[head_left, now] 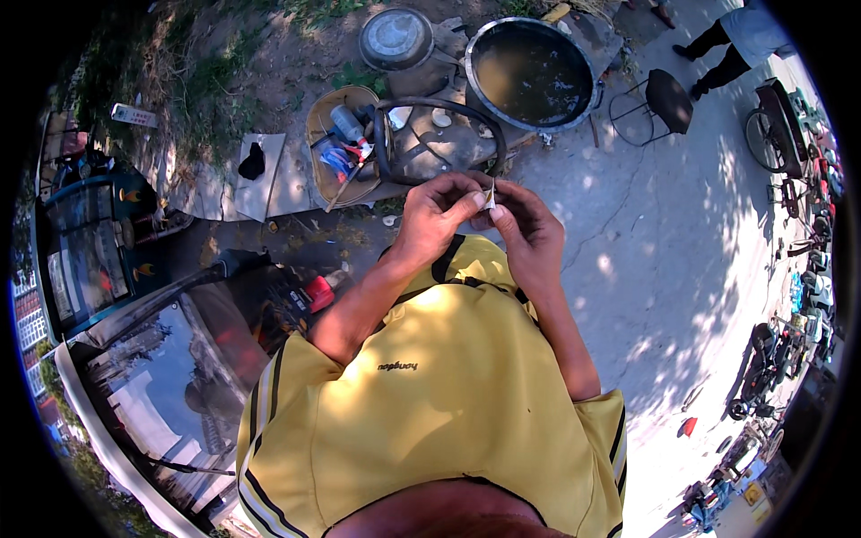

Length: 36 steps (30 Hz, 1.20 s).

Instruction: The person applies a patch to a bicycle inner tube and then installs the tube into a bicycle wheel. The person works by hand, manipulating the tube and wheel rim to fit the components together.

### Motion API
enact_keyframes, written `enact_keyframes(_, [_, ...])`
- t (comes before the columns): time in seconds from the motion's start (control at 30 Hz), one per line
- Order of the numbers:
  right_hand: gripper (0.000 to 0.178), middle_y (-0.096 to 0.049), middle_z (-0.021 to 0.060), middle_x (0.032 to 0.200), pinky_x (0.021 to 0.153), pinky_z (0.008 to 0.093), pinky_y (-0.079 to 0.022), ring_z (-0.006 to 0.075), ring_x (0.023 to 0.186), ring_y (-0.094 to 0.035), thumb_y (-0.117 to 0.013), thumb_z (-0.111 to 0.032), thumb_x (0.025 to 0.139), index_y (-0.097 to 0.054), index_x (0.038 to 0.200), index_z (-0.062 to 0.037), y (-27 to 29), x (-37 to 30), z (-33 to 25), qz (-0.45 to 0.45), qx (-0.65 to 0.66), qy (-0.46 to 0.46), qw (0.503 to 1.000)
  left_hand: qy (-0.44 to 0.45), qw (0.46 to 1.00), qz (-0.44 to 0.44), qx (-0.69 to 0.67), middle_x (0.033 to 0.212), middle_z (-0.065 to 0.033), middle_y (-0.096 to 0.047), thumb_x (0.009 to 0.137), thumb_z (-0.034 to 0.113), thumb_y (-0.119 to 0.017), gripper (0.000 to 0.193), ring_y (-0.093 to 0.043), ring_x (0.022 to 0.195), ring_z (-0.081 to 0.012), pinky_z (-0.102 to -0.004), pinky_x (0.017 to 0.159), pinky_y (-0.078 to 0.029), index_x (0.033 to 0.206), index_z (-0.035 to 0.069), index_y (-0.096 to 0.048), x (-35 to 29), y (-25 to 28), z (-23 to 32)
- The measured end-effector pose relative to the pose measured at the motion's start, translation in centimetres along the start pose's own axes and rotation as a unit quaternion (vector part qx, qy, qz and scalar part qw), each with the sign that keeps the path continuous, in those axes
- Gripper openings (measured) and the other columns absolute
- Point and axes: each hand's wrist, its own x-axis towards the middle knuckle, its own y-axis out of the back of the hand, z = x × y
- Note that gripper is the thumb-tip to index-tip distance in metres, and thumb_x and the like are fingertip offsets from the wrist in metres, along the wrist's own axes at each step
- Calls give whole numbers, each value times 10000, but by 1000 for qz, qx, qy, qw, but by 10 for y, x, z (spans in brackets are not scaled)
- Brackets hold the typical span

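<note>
My two hands meet in front of my chest, fingertips together over a small pale folded piece (490, 199), perhaps paper or a patch. My left hand (430, 215) pinches it between thumb and fingers. From the other side, the thumb and forefinger of my right hand (534, 231) close on the same piece. Just beyond the hands lies a black rubber tube (383, 143), looped like a bicycle inner tube. Its near part passes behind my fingers. What kind of piece I hold is too small to tell.
A tan basket (316, 134) with a bottle and small tools stands left of the tube. Beyond are a dark tub (473, 67) of murky water and a metal basin (395, 38). A stool (668, 101) and a person (753, 36) are far right; a vehicle (134, 350) stands left.
</note>
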Motion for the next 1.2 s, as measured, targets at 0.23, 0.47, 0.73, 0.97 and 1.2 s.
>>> enact_keyframes(0.23, [203, -707, 56, 1020, 824, 273, -571, 124, 903, -683, -678, -91, 1011, -668, 1175, 28, 4, 0, -1, -7, 62, -76, 995, -64, 995, 4, 82, 1154, -121, -668, 964, 6, -677, 71, -644, 813, -122, -286, 722, -547, 958, -65, -681, 3, 0, -1])
enact_keyframes(0.47, [95, -682, 40, 918, 729, 253, -548, 106, 790, -657, -645, -73, 1012, -660, 1056, 10, 6, 7, 7, -4, 91, -127, 988, 13, 998, 4, 55, 1189, -116, -676, 987, 54, -671, 114, -649, 1019, -152, -314, 891, -561, 1038, -48, -655, 2, 3, -3])
enact_keyframes(0.73, [116, -638, 40, 789, 608, 259, -465, 110, 649, -570, -670, -104, 961, -652, 1001, 3, -7, 8, 13, 37, 196, -181, 963, 88, 992, 13, -87, 1250, -181, -656, 1048, 94, -524, 137, -660, 1082, -220, -383, 961, -591, 1066, -41, -542, 3, 5, -10])
enact_keyframes(0.97, [127, -615, 48, 758, 582, 260, -435, 123, 619, -536, -659, -99, 949, -641, 1005, 14, -18, 14, 17, 81, 235, -205, 947, 108, 986, 39, -118, 1250, -186, -661, 1059, 122, -505, 122, -668, 1085, -251, -421, 954, -580, 1025, 4, -507, 12, 23, -19])
enact_keyframes(1.2, [110, -635, 70, 813, 613, 277, -429, 119, 631, -498, -630, -80, 954, -627, 1002, 19, 9, 31, 5, 171, 257, -141, 941, 170, 886, -156, 402, 1171, -175, -715, 953, 207, -703, 345, -702, 1013, -268, -421, 929, -544, 1227, 5, -644, 49, 159, -88])
